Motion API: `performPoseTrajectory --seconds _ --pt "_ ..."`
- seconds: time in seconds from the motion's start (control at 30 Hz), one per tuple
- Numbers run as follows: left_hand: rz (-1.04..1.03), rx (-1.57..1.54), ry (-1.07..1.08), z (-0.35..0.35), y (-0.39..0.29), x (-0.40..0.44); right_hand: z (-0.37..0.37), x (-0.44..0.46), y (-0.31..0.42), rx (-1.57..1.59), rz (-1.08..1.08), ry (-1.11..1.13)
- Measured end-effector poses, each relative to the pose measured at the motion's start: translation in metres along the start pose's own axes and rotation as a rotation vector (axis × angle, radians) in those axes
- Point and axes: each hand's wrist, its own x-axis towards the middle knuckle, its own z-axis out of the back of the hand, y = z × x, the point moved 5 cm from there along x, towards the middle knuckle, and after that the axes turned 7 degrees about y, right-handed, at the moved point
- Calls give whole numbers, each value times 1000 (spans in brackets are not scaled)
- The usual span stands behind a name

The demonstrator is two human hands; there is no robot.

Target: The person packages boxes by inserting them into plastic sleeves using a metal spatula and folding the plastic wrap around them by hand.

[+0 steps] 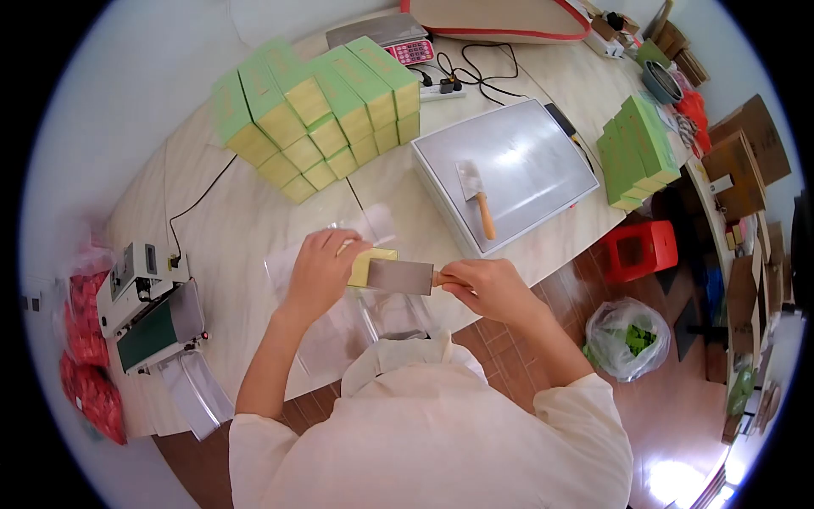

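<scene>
My left hand point(320, 270) is closed around one end of a small yellow box point(360, 268) above the table's front part. In my right hand point(485, 287) is the wooden handle of a scraper with a wide, flat metal blade point(402, 276). The blade lies level across the right part of the yellow box and overlaps it from this view; whether it presses on it I cannot tell. Under my hands are clear plastic sheets or bags point(326, 335) and a clear tray-like piece point(397, 312). A second scraper point(480, 204) with a wooden handle rests on a silver flat-topped machine point(517, 157).
Stacked green and yellow boxes point(339, 102) stand at the back left, with more boxes point(636, 153) at the right. A sealing machine point(153, 310) is at the left edge. Behind are a scale point(398, 42) and cables. A red stool point(640, 250) and plastic bag point(627, 339) are on the floor.
</scene>
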Motion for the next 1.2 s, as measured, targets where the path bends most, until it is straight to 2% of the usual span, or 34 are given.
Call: performPoseTrajectory --seconds 0.1,0.17,0.5,0.8,0.87,1.0,1.1,1.2 --pt "44 30 109 -3 13 10 4 -3 -2 31 -8 4" --pt "2 -66 169 -7 14 14 7 -6 -3 38 -14 7" --pt "-116 -23 213 -10 12 28 8 -17 -10 37 -75 -22" --pt "-39 -37 73 -7 21 30 6 -19 -11 43 -84 -12" --pt "-81 -67 19 -5 16 32 6 -19 -10 40 -92 -6" --pt "-159 -44 54 -10 11 41 6 -18 -10 41 -98 -1" --pt "-151 24 48 -14 14 44 5 -19 -10 43 -96 -14" --pt "-78 15 -58 -9 15 44 4 -20 -11 46 -84 -37"
